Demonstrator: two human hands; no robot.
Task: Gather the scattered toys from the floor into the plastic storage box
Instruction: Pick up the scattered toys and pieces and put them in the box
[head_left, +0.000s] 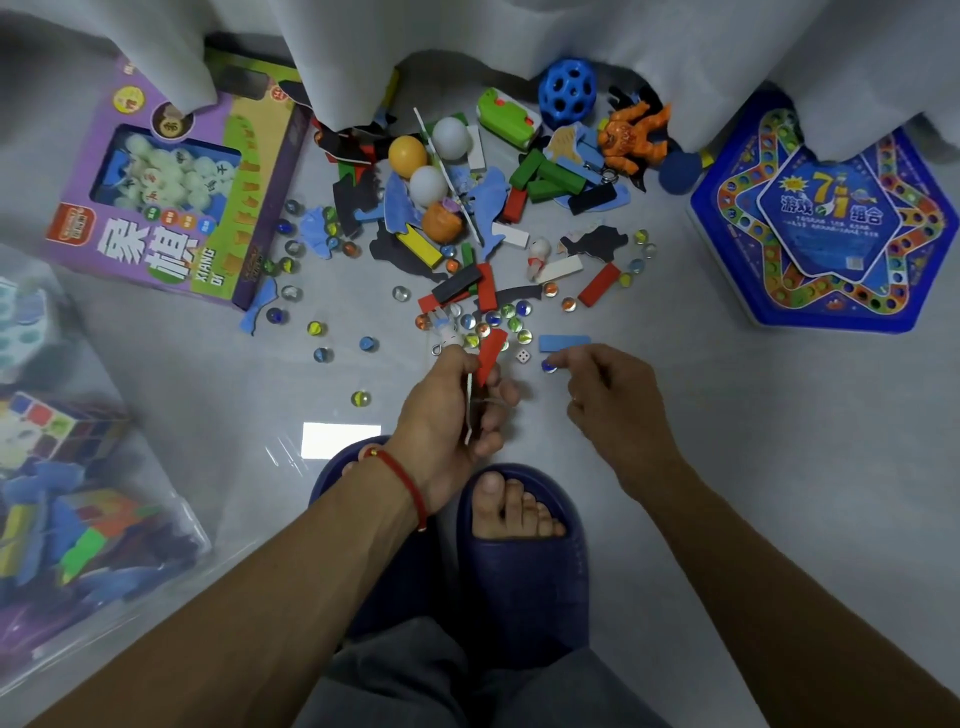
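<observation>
While our left hand (452, 405) grips a flat red block (491, 356) along with thin pale pieces, our right hand (608, 395) pinches a glossy blue marble (548, 367) at its fingertips, just beside a flat blue block (563, 342) and a small white die (523, 356). Beyond both hands, round glass marbles (498, 317), wooden blocks and smooth balls (426, 156) litter the pale floor (727, 441). Well to our left stands the clear plastic storage box (104, 597), already holding coloured toys.
</observation>
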